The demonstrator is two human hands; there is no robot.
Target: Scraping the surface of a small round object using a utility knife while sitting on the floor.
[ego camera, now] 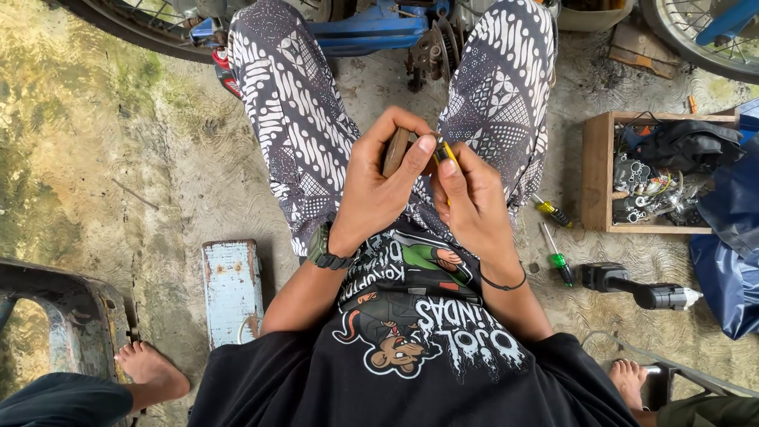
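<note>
My left hand is closed around a small flat brown part, held upright between thumb and fingers above my lap. My right hand grips a thin yellow-handled tool, probably a screwdriver, whose tip meets the brown part; most of the tool is hidden by my fingers. Both hands touch each other between my knees, over black-and-white patterned trousers. A dark watch sits on my left wrist and a thin black band on my right.
A wooden box of metal parts stands at right, beside a blue bag. Two screwdrivers and a black power tool lie on the concrete. A pale blue block, bike wheels and a blue frame, plus other people's bare feet, surround me.
</note>
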